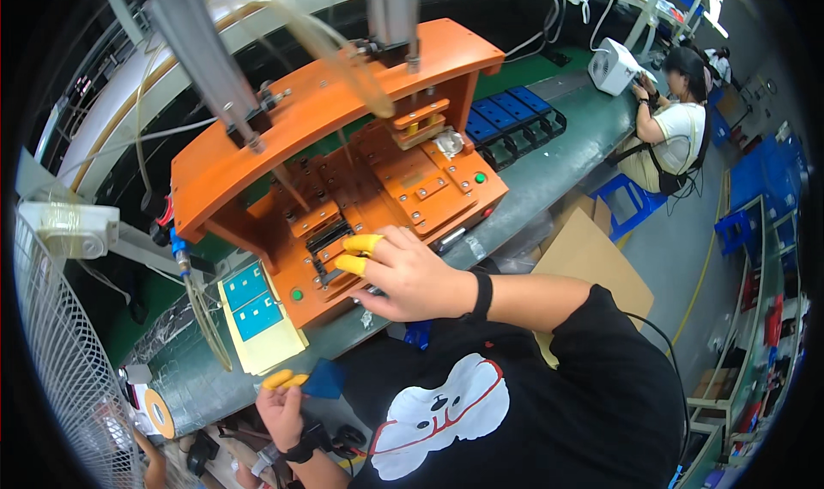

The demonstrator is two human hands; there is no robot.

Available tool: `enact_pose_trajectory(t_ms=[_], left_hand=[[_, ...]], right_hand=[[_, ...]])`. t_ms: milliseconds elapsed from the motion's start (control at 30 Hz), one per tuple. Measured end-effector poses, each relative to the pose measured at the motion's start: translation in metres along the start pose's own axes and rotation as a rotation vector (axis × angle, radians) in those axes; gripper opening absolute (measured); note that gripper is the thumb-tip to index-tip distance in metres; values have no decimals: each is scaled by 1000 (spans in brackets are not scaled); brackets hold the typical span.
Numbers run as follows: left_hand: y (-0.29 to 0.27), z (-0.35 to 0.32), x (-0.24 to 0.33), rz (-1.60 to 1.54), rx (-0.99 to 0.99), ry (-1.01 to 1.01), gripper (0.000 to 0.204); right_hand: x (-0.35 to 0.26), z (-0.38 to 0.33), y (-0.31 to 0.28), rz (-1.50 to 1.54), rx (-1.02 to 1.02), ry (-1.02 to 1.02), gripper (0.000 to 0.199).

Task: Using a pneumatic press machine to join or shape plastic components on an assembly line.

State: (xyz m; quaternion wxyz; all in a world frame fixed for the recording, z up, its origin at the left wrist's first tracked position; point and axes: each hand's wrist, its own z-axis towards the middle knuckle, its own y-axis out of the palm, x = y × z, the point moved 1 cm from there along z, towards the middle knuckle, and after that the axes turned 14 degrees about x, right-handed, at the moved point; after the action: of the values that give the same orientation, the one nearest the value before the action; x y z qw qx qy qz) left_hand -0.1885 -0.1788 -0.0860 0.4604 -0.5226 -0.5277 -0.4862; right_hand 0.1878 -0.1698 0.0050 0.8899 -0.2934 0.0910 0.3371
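My left hand (pixel 281 413) is low at the left, beside the bench's front edge. Yellow cots cover some of its fingertips, which pinch a flat blue piece (pixel 324 379). My right hand (pixel 410 276) reaches over the left half of an orange press fixture (pixel 403 201). Two of its fingers, in yellow cots, stretch toward a black slotted part (pixel 330 236) seated in the fixture, with the thumb spread apart below. Whether those fingertips touch the part cannot be made out. Nothing shows in the right hand's grasp.
Two pneumatic cylinders (pixel 206 60) rise above the fixture. Blue cards on yellow paper (pixel 279 349) lie to its left, near a tape roll (pixel 159 413). Blue-and-black trays (pixel 515 120) lie beyond it. A wire fan guard (pixel 64 360) stands left; a co-worker (pixel 674 128) sits far right.
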Motion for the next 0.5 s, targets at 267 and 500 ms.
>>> enact_pose_trajectory(t_ms=[267,500], left_hand=[[74,15,34,62,-189,49,32],[83,33,66,110,-174,234,34]], right_hand=[[24,7,9,-90,-118,-131,37],[39,15,13,-44,-113,-255,10]])
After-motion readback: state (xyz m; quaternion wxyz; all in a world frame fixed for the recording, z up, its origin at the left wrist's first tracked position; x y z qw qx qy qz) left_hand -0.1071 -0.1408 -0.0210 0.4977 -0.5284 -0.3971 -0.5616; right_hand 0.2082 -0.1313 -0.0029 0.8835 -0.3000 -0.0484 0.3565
